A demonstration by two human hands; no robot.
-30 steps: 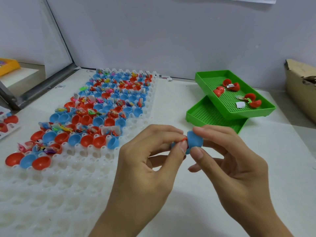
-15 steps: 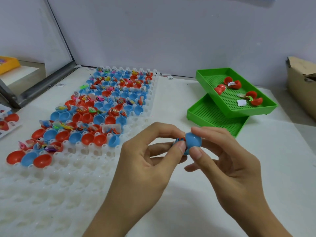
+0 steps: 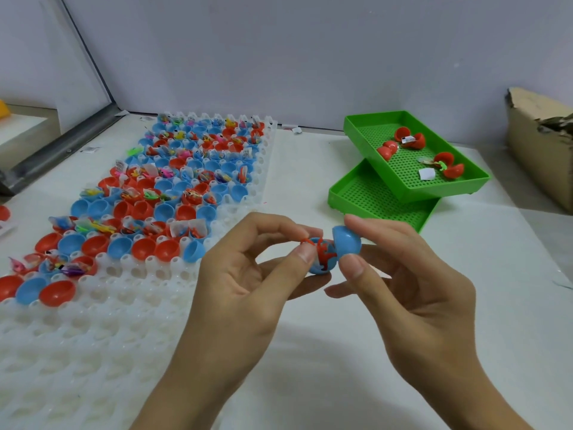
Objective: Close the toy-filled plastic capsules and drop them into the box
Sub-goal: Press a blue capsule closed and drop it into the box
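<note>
I hold a blue capsule in two halves above the white table. My left hand (image 3: 248, 274) pinches the lower blue half (image 3: 322, 266), and a red toy (image 3: 324, 254) sticks out of it. My right hand (image 3: 403, 274) pinches the other blue half (image 3: 347, 240) between thumb and forefinger, just to the right of the first half, tilted open. The cardboard box (image 3: 539, 144) stands at the far right edge. A white cell tray (image 3: 93, 305) on the left holds several open red and blue capsule halves (image 3: 173, 193), many with toys.
Two stacked green perforated trays (image 3: 412, 187) sit at the back right; the upper one holds a few open red capsules (image 3: 409, 141) and paper slips. A metal frame (image 3: 62, 144) runs along the far left. The wall stands close behind.
The two blue halves were pressed together before; now they have come apart, and the red toy shows between them. Both hands stayed in about the same place.
</note>
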